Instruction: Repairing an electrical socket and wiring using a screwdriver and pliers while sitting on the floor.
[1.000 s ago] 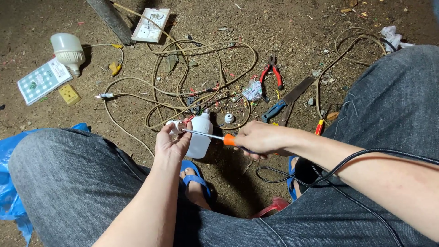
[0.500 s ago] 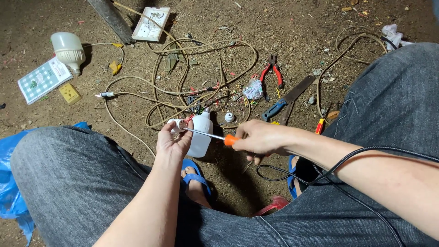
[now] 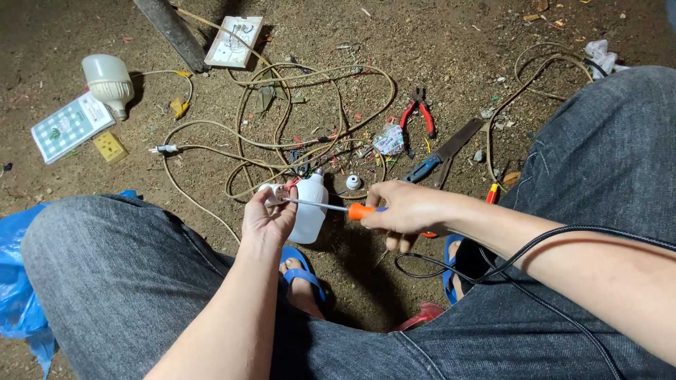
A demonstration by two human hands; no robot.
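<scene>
Far left: blue plastic bag (image 3: 17,295) lay on dirt floor (image 3: 436,42) beside person's knee. Above it a checked green-white card (image 3: 69,127), small yellow block (image 3: 110,146) and a white bulb (image 3: 109,81) on its side. Top centre-left: white switch plate (image 3: 234,41), w/ dark pipe (image 3: 169,32) just beside. Tan cable (image 3: 310,119) looped in tangled coils across mid floor.

Centre: left hand (image 3: 267,222) was closed around a small white plug/fitting (image 3: 271,191), held above the floor betw. the knees; white bulb body (image 3: 310,207) sat right behind, touching the hand. Blue sandal (image 3: 304,271) below.

Right hand (image 3: 408,207) gripped an orange-handled screwdriver (image 3: 338,206), shaft horizontal, tip at the fitting. Fingers wrapped tight on the handle.

Right of centre on floor: red-handled pliers (image 3: 420,112), blue-handled saw/knife (image 3: 447,149), small white round part (image 3: 353,182). Black cord (image 3: 507,264) ran over right forearm & jeans. Far right: another tan cable loop (image 3: 535,77), white rag (image 3: 602,53).
</scene>
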